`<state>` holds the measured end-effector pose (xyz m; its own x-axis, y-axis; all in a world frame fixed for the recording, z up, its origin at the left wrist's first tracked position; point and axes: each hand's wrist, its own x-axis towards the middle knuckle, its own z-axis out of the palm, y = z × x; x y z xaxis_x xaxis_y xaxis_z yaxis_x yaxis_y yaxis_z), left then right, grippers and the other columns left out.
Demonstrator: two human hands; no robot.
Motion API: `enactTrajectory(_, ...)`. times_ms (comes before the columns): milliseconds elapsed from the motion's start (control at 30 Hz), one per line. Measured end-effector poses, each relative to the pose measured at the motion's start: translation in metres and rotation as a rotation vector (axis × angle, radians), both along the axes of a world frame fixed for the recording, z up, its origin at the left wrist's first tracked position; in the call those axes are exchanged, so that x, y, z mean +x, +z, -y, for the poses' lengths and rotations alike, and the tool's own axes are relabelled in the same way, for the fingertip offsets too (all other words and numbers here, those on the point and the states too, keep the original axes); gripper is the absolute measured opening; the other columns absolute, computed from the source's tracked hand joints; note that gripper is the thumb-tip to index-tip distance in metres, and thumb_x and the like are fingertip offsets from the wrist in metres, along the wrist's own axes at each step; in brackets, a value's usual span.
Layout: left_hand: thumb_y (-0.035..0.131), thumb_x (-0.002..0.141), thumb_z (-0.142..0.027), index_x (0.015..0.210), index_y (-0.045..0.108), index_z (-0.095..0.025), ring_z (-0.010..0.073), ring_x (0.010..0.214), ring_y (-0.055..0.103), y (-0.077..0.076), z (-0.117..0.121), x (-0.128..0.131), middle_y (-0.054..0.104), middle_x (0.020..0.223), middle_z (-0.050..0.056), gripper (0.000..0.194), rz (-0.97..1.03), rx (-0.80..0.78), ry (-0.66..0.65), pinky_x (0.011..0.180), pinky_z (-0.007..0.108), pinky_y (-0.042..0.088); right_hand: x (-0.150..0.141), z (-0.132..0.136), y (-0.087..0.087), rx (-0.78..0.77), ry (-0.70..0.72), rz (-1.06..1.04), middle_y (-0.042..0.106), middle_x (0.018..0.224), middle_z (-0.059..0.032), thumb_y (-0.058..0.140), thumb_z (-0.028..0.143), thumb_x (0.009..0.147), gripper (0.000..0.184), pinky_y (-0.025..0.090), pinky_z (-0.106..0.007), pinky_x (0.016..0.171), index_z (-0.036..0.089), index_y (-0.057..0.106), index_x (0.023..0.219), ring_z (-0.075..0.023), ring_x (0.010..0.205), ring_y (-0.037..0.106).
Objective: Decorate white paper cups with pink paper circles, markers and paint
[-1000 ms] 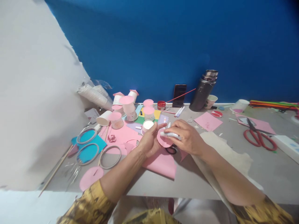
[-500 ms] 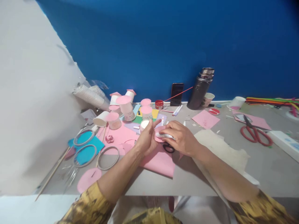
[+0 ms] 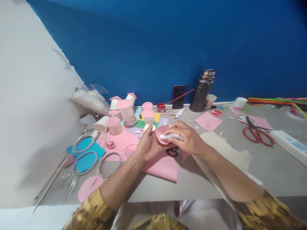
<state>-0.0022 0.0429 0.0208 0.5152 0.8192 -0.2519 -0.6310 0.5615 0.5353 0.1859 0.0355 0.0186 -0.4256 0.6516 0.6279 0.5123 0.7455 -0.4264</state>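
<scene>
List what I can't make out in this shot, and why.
All in the head view:
White tube: rear end hidden by the right hand; any print is too small to read.
Pink disc: underside turned away from the camera.
Round white container: partly hidden by the left hand.
White box: one end cut off by the right edge.

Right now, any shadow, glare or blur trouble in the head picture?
Head view: soft shadows on the white wall and on the table below the right hand; pale highlight on the metal neck of the bottle; any print on the white pen unreadable; top-right corner darkened.
</scene>
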Motion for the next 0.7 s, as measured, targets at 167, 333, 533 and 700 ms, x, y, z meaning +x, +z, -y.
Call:
enactTrajectory(167,0.045,0.103,-0.048,0.129,0.062,-0.006,0.0306,0.091,0.073,-0.004,0.002,0.002,0.073,0.108,0.02,0.052,-0.022,0.067,-0.042,0.088,0.055,0.058,0.0,-0.001,0.003,0.072,0.099,0.081,0.06,0.092,-0.0061,0.064,0.009,0.092,0.018,0.05,-0.034,0.082,0.021,0.076,0.1,-0.0206,0.091,0.059)
enactTrajectory(333,0.047,0.103,-0.043,0.127,0.064,-0.006,0.0261,0.085,0.072,-0.008,0.002,0.003,0.072,0.104,0.018,0.047,-0.112,0.086,-0.007,0.085,0.047,0.06,0.001,0.0,0.004,0.037,0.138,0.11,0.062,0.094,-0.0061,0.066,0.01,0.092,0.018,0.05,-0.034,0.082,0.022,0.075,0.101,-0.0206,0.092,0.057)
enactTrajectory(533,0.053,0.099,-0.05,0.133,0.059,-0.012,0.0265,0.073,0.071,-0.009,0.003,0.003,0.072,0.1,0.015,0.052,-0.128,0.073,-0.016,0.075,0.051,0.06,0.001,0.0,0.005,0.029,0.157,0.127,0.064,0.093,-0.0071,0.067,0.01,0.092,0.017,0.051,-0.036,0.085,0.021,0.076,0.101,-0.0219,0.094,0.058)
enactTrajectory(700,0.043,0.103,-0.048,0.128,0.06,-0.007,0.0264,0.079,0.07,-0.011,-0.001,0.004,0.071,0.099,0.017,0.051,-0.052,-0.035,0.018,0.071,0.042,0.059,-0.001,0.001,0.004,0.059,0.132,0.057,0.068,0.093,-0.0067,0.07,0.024,0.094,0.014,0.052,-0.037,0.086,0.023,0.076,0.107,-0.0227,0.095,0.062)
